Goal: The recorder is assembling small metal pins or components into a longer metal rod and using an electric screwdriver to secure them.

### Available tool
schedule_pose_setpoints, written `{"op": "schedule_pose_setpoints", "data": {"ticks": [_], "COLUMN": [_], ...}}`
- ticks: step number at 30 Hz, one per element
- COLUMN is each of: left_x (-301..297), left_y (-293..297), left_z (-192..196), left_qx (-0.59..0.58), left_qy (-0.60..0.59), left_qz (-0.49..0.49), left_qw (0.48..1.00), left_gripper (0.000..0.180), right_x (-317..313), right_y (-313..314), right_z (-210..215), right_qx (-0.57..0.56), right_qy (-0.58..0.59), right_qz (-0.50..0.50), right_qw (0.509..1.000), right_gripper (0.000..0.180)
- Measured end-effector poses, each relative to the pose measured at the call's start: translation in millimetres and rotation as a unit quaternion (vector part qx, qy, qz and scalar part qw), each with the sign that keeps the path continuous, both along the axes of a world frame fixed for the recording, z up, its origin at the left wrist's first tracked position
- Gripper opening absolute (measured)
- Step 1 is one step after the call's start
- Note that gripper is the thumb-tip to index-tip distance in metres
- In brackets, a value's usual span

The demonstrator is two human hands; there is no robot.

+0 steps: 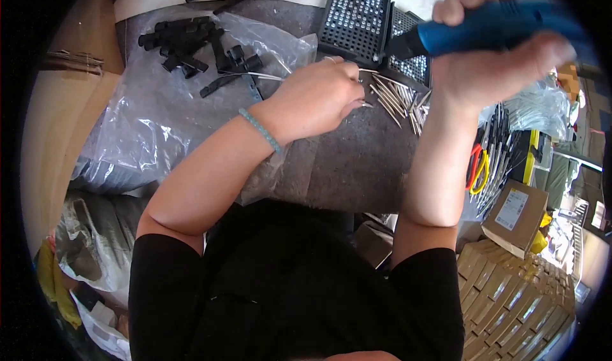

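My right hand (475, 74) grips a blue handheld power tool (491, 26), maybe an electric screwdriver, whose black nose points left over two trays. One black perforated tray (354, 23) is partly filled with small silver pieces; a second tray (408, 26) beside it is partly hidden by the tool. My left hand (322, 96) is closed just below the trays. A slim silver tip (366, 105) pokes out from its fingers, and thin silver rods (264, 76) show on its wrist side. To its right lies a loose pile of pointed metal rods (395, 100).
Black plastic parts (191, 42) lie heaped on a clear plastic bag (146, 112) at the left, with more at the far edge. Hand tools, including red-and-yellow-handled ones (479, 170), stand at the right. Near them sit a cardboard box (515, 217) and stacked cartons (510, 297).
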State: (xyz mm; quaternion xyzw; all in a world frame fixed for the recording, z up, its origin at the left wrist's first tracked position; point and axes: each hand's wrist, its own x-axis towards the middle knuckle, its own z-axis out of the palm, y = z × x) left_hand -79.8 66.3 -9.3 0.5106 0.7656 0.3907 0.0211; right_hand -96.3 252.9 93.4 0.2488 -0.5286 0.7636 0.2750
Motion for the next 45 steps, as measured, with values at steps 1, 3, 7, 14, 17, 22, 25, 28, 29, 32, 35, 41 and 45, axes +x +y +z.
{"op": "schedule_pose_setpoints", "data": {"ticks": [1, 3, 7, 14, 17, 22, 25, 28, 29, 32, 35, 41, 45], "left_x": [-1, -1, -6, -5, -4, -9, -10, -9, -9, -9, -8, -8, -9], "left_y": [-3, -4, -9, -9, -9, -9, -9, -9, -8, -8, -9, -7, -8], "left_z": [-3, -5, 0, -8, -2, -3, -5, -4, -4, -2, 0, -2, -3], "left_qx": [0.009, 0.007, -0.019, 0.012, 0.006, -0.001, 0.003, 0.004, 0.001, -0.009, -0.019, -0.012, -0.008], "left_qy": [0.017, 0.021, -0.012, 0.005, -0.012, -0.016, -0.016, -0.017, -0.020, -0.019, -0.020, -0.027, -0.013], "left_qz": [0.028, 0.045, 0.021, 0.018, 0.017, 0.007, 0.009, 0.009, 0.011, 0.016, 0.017, 0.020, 0.017], "left_qw": [0.999, 0.999, 1.000, 1.000, 1.000, 1.000, 1.000, 1.000, 1.000, 1.000, 0.999, 0.999, 1.000], "left_gripper": [0.012, 0.012, 0.012, 0.015, 0.015, 0.015, 0.014, 0.014, 0.014, 0.010, 0.010, 0.009, 0.009], "right_x": [8, 30, 56, 59, 59, 57, 56, 55, 55, 54, 53, 56, 56], "right_y": [0, -10, -41, -48, -47, -46, -46, -46, -46, -45, -45, -45, -41], "right_z": [-2, -9, -8, -31, -31, -33, -35, -37, -38, -41, -41, -44, -46], "right_qx": [0.041, 0.021, 0.118, 0.068, 0.088, 0.066, 0.064, 0.062, 0.063, 0.059, 0.049, 0.027, 0.104], "right_qy": [-0.012, -0.040, -0.123, -0.103, -0.099, -0.093, -0.090, -0.090, -0.087, -0.079, -0.078, -0.072, -0.135], "right_qz": [0.032, 0.034, -0.209, -0.190, -0.192, -0.167, -0.177, -0.180, -0.178, -0.162, -0.148, -0.104, -0.181], "right_qw": [0.999, 0.998, 0.963, 0.974, 0.972, 0.979, 0.978, 0.978, 0.978, 0.982, 0.985, 0.992, 0.969], "right_gripper": [0.081, 0.085, 0.084, 0.082, 0.081, 0.080, 0.080, 0.079, 0.079, 0.077, 0.076, 0.072, 0.086]}}
